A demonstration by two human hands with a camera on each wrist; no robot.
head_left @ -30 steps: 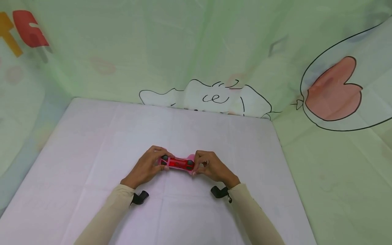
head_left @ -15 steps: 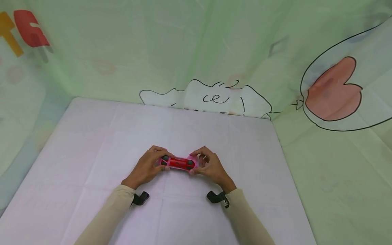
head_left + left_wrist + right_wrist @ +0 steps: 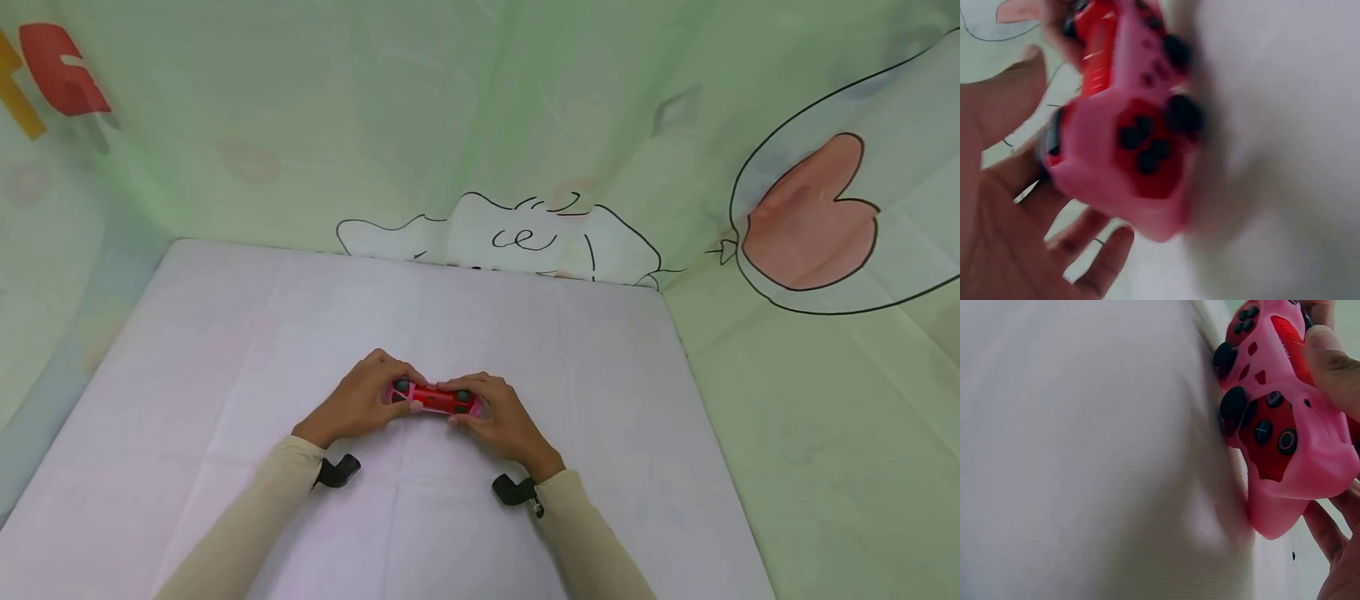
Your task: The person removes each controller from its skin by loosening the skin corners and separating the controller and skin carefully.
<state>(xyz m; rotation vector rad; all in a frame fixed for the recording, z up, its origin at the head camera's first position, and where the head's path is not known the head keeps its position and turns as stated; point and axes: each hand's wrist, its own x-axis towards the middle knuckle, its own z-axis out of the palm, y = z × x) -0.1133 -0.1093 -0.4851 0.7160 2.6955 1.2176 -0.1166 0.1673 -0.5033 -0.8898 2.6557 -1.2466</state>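
A red game controller (image 3: 433,400) in a pink silicone cover stands mid-table with its shoulder-button edge facing up. My left hand (image 3: 358,402) grips its left end between thumb and fingers, and my right hand (image 3: 504,423) holds the right end the same way. The left wrist view, a little blurred, shows the pink cover (image 3: 1088,147) around the dark direction buttons (image 3: 1144,144) and a thumbstick (image 3: 1184,114). From the right wrist, round face buttons (image 3: 1263,431) show through an opening, and my right thumb (image 3: 1335,372) lies along the top edge. The controller's back is hidden.
A white cloth covers the table (image 3: 300,325). Green printed curtains (image 3: 420,108) rise behind and at both sides of it. Black wrist-camera mounts (image 3: 339,471) sit at both cuffs.
The pink flap that stuck up at the controller's right end now lies against it. My right hand has spread its fingers and slid left onto the controller; my left hand keeps its grip.
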